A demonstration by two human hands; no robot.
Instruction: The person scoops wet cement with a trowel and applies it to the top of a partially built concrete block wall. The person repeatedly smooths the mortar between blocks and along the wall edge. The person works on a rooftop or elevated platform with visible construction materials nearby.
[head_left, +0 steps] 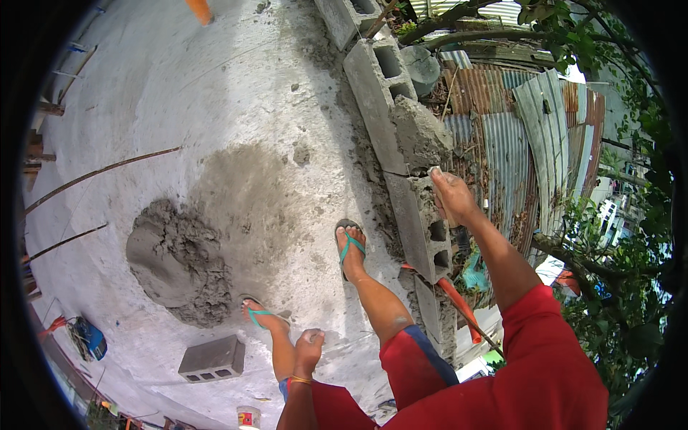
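Note:
My right hand (454,196) reaches over a low wall of grey hollow blocks, with its fingers curled closed. A small pale bit shows at its fingertips, and I cannot make out what it holds. Just under it is a hollow block (418,228) with open cells. Rough wet mortar (421,136) covers the top of the wall beyond that hand. Down beside my left thigh hangs my left hand (308,352), closed in a loose fist with nothing visible in it. A yellow band circles that wrist.
A mound of wet mortar (175,261) lies on the concrete floor to the left, near a loose hollow block (212,357). Thin rods (100,175) stick in from the left. Orange pipe (459,308) and rusty corrugated sheets (502,143) lie beyond the wall. A small bucket (249,417) stands below.

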